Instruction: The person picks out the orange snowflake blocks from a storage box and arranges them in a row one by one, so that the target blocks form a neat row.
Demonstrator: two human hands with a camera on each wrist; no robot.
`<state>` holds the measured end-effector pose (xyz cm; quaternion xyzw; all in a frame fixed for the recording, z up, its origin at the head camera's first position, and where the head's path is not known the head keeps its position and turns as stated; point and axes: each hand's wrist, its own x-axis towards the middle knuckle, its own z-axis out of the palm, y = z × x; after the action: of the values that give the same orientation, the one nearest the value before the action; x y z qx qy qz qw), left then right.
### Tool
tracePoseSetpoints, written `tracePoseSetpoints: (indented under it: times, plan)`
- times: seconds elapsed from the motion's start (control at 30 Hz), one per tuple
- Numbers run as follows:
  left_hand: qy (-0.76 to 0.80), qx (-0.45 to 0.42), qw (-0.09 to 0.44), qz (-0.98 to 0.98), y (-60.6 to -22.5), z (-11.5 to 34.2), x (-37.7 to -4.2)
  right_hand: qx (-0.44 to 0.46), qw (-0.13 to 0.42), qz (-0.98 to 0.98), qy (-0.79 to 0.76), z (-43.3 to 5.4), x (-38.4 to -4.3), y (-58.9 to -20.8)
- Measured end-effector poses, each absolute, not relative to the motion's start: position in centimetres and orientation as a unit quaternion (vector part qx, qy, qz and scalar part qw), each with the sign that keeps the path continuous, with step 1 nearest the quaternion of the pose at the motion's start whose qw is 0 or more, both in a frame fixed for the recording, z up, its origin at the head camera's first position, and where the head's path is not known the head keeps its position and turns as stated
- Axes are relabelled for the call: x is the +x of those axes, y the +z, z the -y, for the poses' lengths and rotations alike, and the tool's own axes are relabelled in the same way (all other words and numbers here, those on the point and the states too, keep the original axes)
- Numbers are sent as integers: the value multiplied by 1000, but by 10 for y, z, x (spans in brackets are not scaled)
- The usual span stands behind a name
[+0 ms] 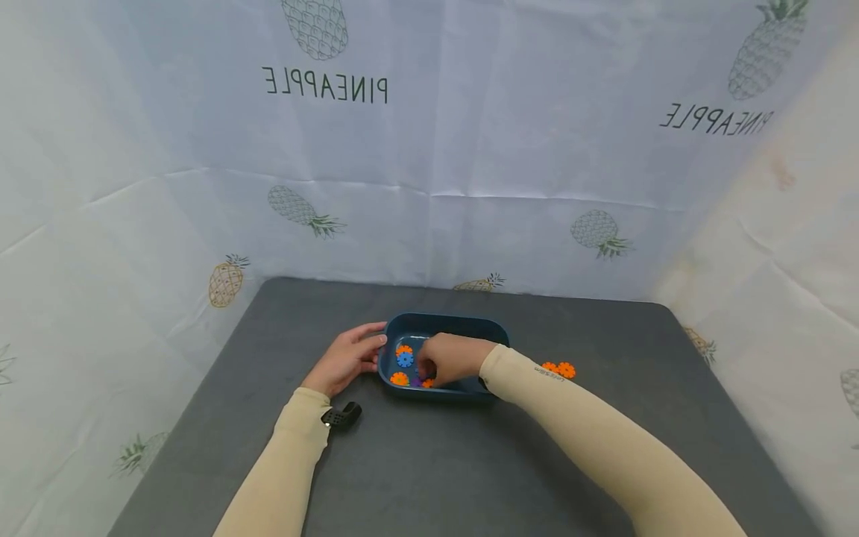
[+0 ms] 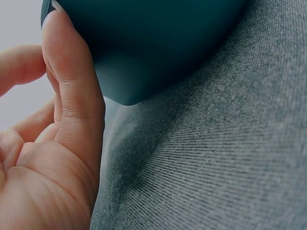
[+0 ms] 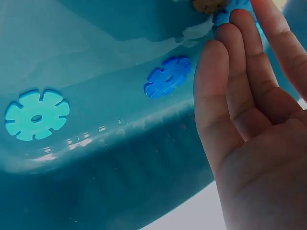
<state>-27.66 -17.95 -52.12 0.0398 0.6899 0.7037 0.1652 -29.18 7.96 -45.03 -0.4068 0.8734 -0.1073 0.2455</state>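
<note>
A dark teal plastic tub (image 1: pixel 479 324) holds several slotted flower-shaped discs. Inside lie an orange disc (image 1: pixel 400 379) and a blue disc (image 1: pixel 405 359). My left hand (image 1: pixel 345 359) grips the tub's left end, the thumb against its wall in the left wrist view. My right hand (image 1: pixel 452 358) reaches into the tub, fingertips down among orange and purple discs. In the right wrist view the other fingers lie slightly bent. A turquoise disc (image 3: pixel 53 112) and a deep blue disc (image 3: pixel 168 79) lie near them. The right thumb and index fingertip are hidden there, so any pinch cannot be seen.
Orange discs (image 1: pixel 567 370) lie on the grey table (image 1: pixel 416 462) to the right of the tub, partly behind the right sleeve. A white curtain (image 1: pixel 470 149) printed with pineapples hangs behind the table and along its sides.
</note>
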Motion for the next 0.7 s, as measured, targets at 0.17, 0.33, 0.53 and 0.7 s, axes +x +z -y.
tracePoseSetpoints:
  times: [0.17,0.33,0.53,0.7]
  plan:
    - [706,36,163,-688,-522,180,-277,-402,248,-878,-82,-73,-293,-455]
    - [707,36,162,-687,-522,181,-277,-405,244,-879,-58,-67,-291,-453]
    - [706,38,164,-688,-524,182,-278,-398,247,-882,-53,-65,-290,-451]
    - [707,36,165,-686,-524,182,-279,-386,246,-886,-76,-68,-293,-448]
